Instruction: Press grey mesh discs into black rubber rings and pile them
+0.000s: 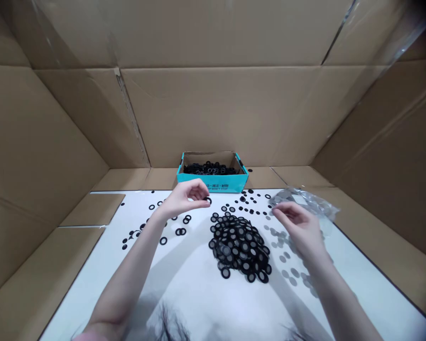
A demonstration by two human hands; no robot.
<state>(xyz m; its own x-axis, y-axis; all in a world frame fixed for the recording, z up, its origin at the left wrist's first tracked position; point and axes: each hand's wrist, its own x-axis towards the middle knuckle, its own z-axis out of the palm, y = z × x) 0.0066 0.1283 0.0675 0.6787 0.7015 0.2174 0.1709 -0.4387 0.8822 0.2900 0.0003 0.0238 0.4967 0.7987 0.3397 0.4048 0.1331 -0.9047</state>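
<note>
My left hand (189, 195) pinches a black ring (208, 201) between thumb and fingertips, above the table and in front of the blue box. Over on the right, my right hand (297, 221) has thumb and forefinger pressed together. Whatever may be in that pinch is too small to make out. Between the two hands lies a heap of black rings (239, 246) with grey translucent centres. Loose translucent discs (294, 273) are scattered beneath and beside my right hand.
A blue cardboard box (213, 182) full of black rings stands at the back. A clear plastic bag (314, 202) lies behind my right hand. Small black discs (251, 211) and loose rings (164, 241) dot the white table (184, 293). Cardboard walls (220, 113) enclose the back and sides.
</note>
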